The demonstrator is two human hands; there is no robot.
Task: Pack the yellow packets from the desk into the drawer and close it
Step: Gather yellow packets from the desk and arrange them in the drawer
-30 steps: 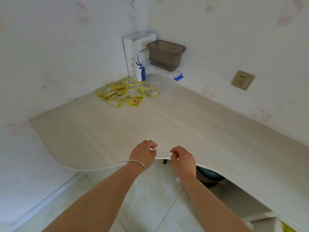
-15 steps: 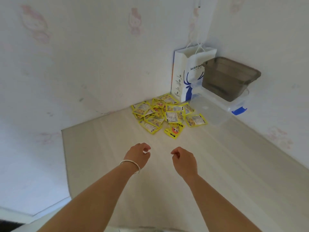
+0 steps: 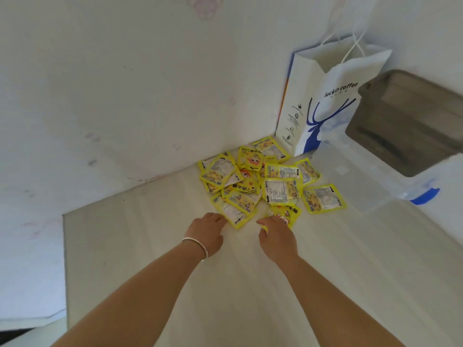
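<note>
Heap of small flat yellow foil packets (image 3: 269, 182) lying loose and overlapping on the pale wood-grain surface (image 3: 155, 246), pushed into the corner where two white walls meet. Behind the heap, upright against the wall, a white paper carrier bag with a blue deer print and string handles (image 3: 325, 106). Just right of the heap, a clear plastic lidded box with a blue clip (image 3: 370, 179), one packet lying touching or nearly touching its near corner; on top of that box, a smoky grey-brown translucent plastic tub (image 3: 406, 118). At the near edge of the heap, left hand (image 3: 206, 230), palm down, fingers loosely spread and reaching forward, fingertips at the rim of the nearest packet, not closed on anything; thin silver bangle (image 3: 196, 246) round that wrist. Beside it, right hand (image 3: 276, 235), also palm down with fingers slightly apart, fingertips lying on a packet at the heap's near right edge; whether pinching it or only touching, cannot tell. Both bare forearms stretched across the surface towards the heap. No drawer in view.
</note>
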